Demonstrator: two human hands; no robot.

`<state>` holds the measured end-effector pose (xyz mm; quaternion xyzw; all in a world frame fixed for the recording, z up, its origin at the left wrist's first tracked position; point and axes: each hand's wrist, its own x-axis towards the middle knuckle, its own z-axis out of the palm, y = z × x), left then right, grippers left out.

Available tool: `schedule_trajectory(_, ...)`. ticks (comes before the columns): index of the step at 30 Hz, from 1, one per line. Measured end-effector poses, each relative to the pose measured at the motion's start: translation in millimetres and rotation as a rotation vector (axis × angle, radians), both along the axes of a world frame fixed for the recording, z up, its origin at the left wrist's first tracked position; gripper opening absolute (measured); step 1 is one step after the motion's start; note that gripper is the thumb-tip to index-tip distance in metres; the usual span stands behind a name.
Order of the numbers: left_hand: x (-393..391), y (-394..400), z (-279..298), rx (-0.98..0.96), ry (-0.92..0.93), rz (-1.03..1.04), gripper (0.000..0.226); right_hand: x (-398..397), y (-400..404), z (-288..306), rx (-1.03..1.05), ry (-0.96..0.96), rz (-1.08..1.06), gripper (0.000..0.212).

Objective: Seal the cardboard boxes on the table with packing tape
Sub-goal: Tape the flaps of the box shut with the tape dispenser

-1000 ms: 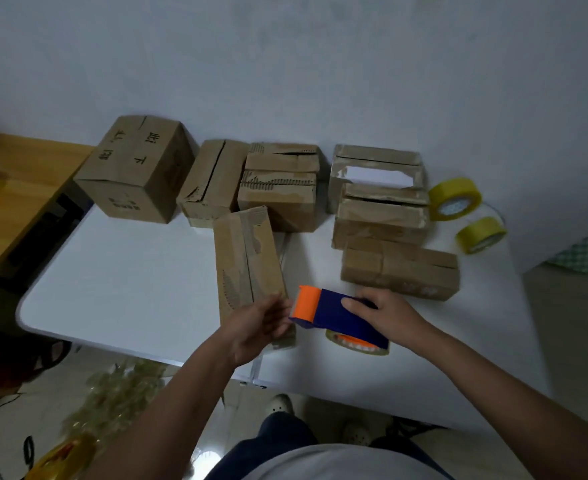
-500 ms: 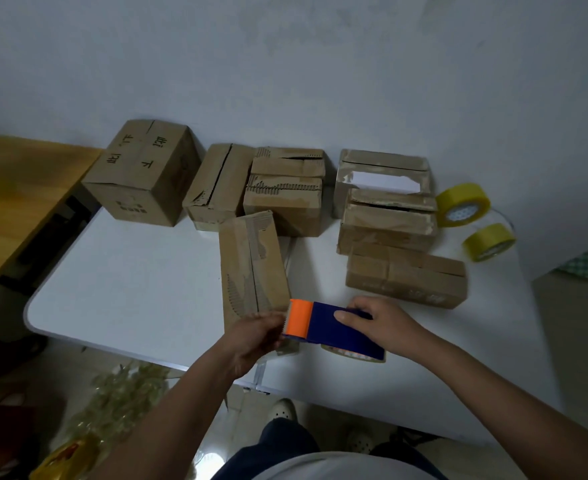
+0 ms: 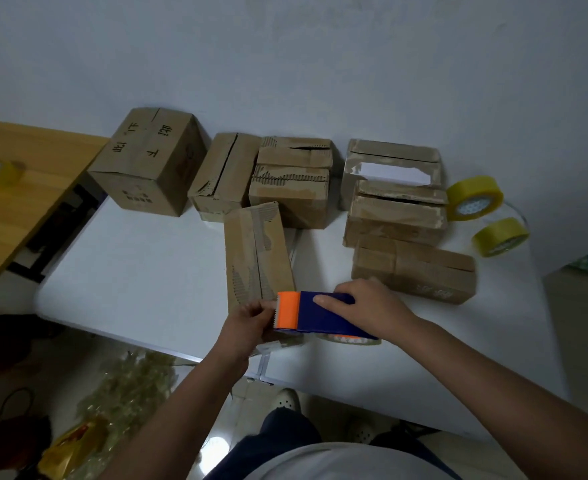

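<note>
The long box lies on the white bench with its long side running from the person away toward the wall. Its near end sits close to the bench edge, right under the hands. The right hand has a closed grip around the blue tape holder. The left hand is at the orange end, and its fingers seem to pinch the tape there. The box seam runs straight away from both hands. The far end has little room, since other boxes stand just beyond it.
</note>
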<state>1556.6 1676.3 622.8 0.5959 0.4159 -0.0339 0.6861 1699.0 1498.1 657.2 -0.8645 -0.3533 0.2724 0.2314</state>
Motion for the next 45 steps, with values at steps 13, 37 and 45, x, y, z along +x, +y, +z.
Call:
schedule_trajectory(13, -65.3, 37.2, -22.4, 0.094, 0.077, 0.195, 0.020, 35.5, -16.9, -14.5, -0.114, -0.034, 0.115, 0.047)
schedule_trajectory(37, -94.0, 35.1, -36.3, 0.178, 0.003, 0.401, 0.018, 35.3, -27.2, -24.1, -0.158, -0.121, 0.155, 0.050)
schedule_trajectory(45, -92.2, 33.6, -45.3, 0.137, 0.039, 0.428, 0.013, 35.2, -18.9, -29.9, -0.170, -0.149, 0.156, 0.055)
